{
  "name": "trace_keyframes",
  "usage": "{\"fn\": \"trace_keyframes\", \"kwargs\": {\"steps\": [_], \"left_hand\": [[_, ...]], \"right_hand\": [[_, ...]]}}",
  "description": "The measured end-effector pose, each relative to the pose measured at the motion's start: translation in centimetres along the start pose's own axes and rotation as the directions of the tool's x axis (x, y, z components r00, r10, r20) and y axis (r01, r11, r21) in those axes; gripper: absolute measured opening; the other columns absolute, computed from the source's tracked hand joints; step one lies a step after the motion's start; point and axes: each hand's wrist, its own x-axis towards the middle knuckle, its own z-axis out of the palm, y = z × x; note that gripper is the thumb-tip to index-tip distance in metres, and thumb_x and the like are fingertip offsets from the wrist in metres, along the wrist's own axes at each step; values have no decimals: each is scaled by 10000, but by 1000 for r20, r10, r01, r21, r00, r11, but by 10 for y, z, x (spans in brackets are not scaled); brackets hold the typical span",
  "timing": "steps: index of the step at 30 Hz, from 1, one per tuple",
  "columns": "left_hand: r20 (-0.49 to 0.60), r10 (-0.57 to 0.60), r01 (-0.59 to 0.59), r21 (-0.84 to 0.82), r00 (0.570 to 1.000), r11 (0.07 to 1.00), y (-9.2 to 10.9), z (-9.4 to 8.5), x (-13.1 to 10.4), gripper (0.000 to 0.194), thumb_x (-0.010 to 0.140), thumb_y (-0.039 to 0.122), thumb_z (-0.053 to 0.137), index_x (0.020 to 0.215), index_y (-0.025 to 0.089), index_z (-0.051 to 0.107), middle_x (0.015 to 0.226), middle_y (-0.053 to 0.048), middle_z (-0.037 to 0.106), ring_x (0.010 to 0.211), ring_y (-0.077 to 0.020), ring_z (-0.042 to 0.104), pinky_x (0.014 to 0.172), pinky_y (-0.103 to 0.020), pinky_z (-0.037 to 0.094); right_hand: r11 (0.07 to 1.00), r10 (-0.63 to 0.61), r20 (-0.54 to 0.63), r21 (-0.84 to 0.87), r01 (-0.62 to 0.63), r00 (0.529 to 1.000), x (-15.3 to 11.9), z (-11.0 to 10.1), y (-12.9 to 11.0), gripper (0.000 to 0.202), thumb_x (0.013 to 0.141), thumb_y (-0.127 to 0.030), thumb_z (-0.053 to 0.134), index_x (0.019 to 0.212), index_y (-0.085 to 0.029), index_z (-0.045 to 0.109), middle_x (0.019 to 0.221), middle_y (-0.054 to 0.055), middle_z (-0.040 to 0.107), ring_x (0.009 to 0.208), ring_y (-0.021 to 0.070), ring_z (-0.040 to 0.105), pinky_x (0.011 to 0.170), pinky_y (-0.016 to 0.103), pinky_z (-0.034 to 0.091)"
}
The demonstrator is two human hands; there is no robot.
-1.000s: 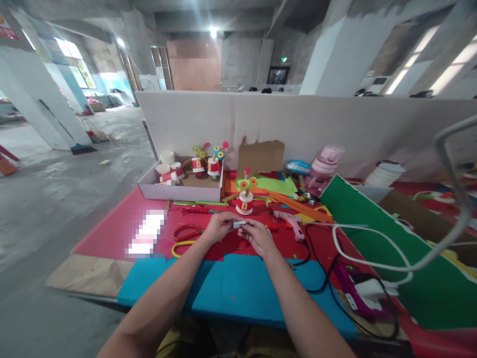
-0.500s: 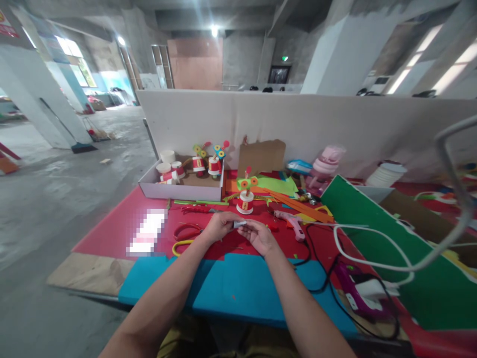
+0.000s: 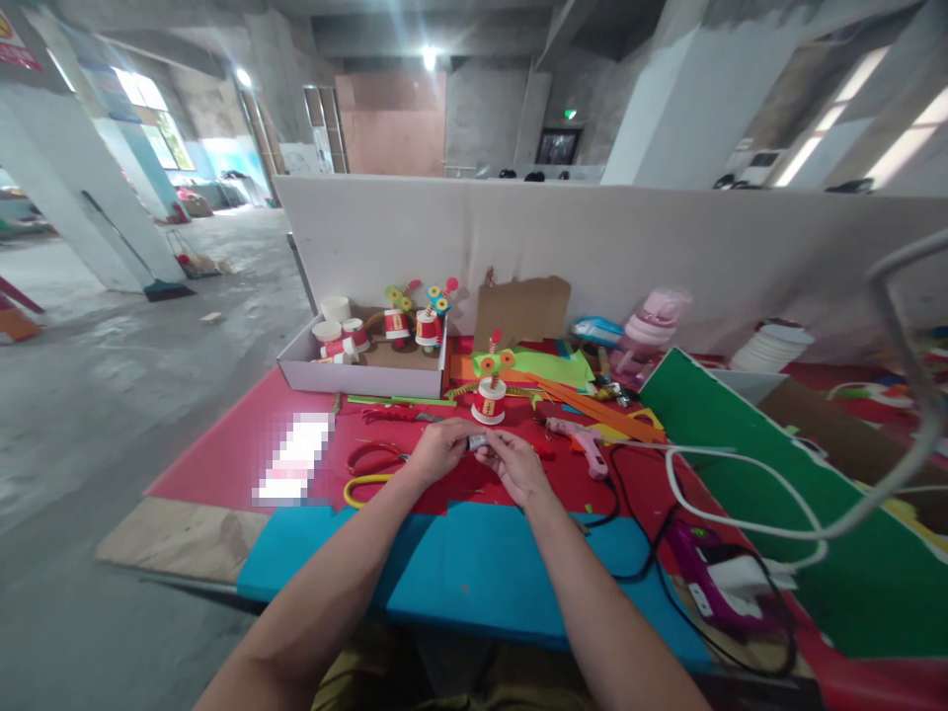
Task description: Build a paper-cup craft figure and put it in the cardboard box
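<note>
A small silvery-grey piece [image 3: 478,441] is pinched between both hands above the red table surface. My left hand [image 3: 442,449] has its fingers closed on the left end of it. On the right end, my right hand [image 3: 513,464] holds it between thumb and fingers. Just behind the hands stands a red and white cup figure [image 3: 489,402] with green and orange eyes and coiled arms. Red-handled pliers [image 3: 376,457] and a yellow handle [image 3: 364,486] lie left of my left hand. A pink glue gun [image 3: 582,441] rests to the right.
A white box [image 3: 359,378] with cups and two similar figures stands back left. Orange strips [image 3: 599,407] lie behind the glue gun. A purple power strip [image 3: 715,578], cables and a green board [image 3: 785,504] occupy the right side. Blue sheets [image 3: 444,573] line the front edge.
The small piece has turned slightly between my fingers and shows more of its face. Both hands stay in nearly the same place.
</note>
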Motion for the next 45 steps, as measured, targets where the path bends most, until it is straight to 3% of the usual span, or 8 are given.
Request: {"fn": "trace_keyframes", "kwargs": {"steps": [9, 15, 19, 25, 32, 37, 40, 45], "left_hand": [[16, -55, 54, 57, 998, 997, 1, 0, -2, 480, 719, -16, 467, 1090, 201, 681, 988, -57, 717, 913, -170, 649, 840, -284, 497], [-192, -205, 215, 30, 960, 976, 6, -1, 4, 163, 822, 162, 537, 900, 169, 679, 870, -53, 671, 782, -148, 599, 717, -248, 469], [-148, -348, 330, -135, 926, 934, 3, 6, 4, 243, 827, 361, 596, 718, 157, 668, 673, -11, 616, 633, -120, 539, 594, -216, 418], [-25, -545, 477, -452, 838, 754, 2, 13, 3, 329, 745, 465, 669, 775, 138, 679, 581, 27, 592, 447, -73, 443, 434, -197, 330], [37, -546, 495, -477, 837, 726, 5, 9, 3, 334, 716, 458, 701, 777, 132, 661, 534, 46, 542, 436, -63, 431, 424, -181, 334], [-84, -530, 468, -367, 844, 804, 0, 10, 2, 281, 713, 408, 688, 651, 146, 609, 536, 42, 532, 483, -76, 444, 446, -179, 340], [-114, -514, 454, -337, 850, 825, -3, 10, 1, 272, 706, 394, 693, 628, 150, 600, 539, 45, 529, 483, -75, 437, 455, -185, 333], [-16, -539, 478, -441, 842, 759, -2, 12, 1, 299, 715, 428, 691, 657, 151, 595, 481, 70, 463, 419, -59, 381, 425, -185, 299]], "right_hand": [[990, -85, -57, -116, 78, 995, 0, 5, 2, 392, 548, -471, 836, 723, -163, 670, 543, -27, 621, 513, 100, 576, 568, 245, 529], [981, -180, -192, 42, 191, 965, 6, 6, 3, 400, 512, -472, 845, 719, -195, 645, 623, -24, 636, 578, 116, 587, 653, 284, 550], [972, -234, -158, -27, 232, 959, 7, 7, 7, 342, 576, -460, 807, 751, -206, 658, 694, -6, 657, 646, 144, 602, 700, 314, 543], [944, -312, -152, -157, 289, 938, 7, 7, 13, 245, 653, -424, 747, 754, -211, 679, 656, -14, 642, 659, 157, 595, 711, 307, 518], [948, -298, -149, -165, 274, 943, 7, 7, 13, 272, 646, -440, 747, 766, -206, 681, 670, -5, 654, 665, 162, 602, 725, 321, 527], [963, -232, -99, -160, 215, 968, 7, 8, 11, 314, 610, -442, 773, 794, -203, 686, 652, -15, 661, 642, 160, 608, 696, 319, 524], [936, -258, -83, -269, 227, 963, 5, 6, 6, 295, 622, -427, 769, 794, -198, 699, 633, -16, 658, 612, 158, 598, 653, 302, 500], [813, -379, -67, -501, 297, 923, -1, 3, -4, 222, 693, -414, 714, 735, -197, 692, 568, -17, 616, 547, 149, 536, 568, 272, 431]]}}
